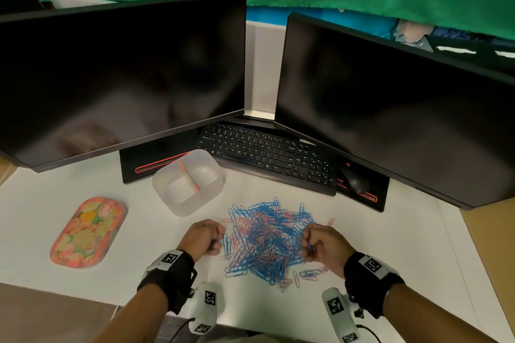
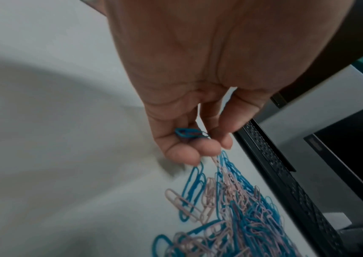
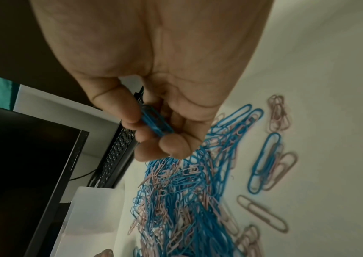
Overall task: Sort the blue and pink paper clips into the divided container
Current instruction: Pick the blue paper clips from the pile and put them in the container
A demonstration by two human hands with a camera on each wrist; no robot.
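Flanking the clip pile near the desk's front edge, the left hand and right hand each pinch blue clips.

The keyboard shows key letters, too small to read.

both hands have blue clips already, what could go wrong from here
1. The pile is tangled, so pink clips could ride along with a blue one.
2. The container looks empty, with a low divider; clips dropped by the left hand or right hand might land in the wrong half.
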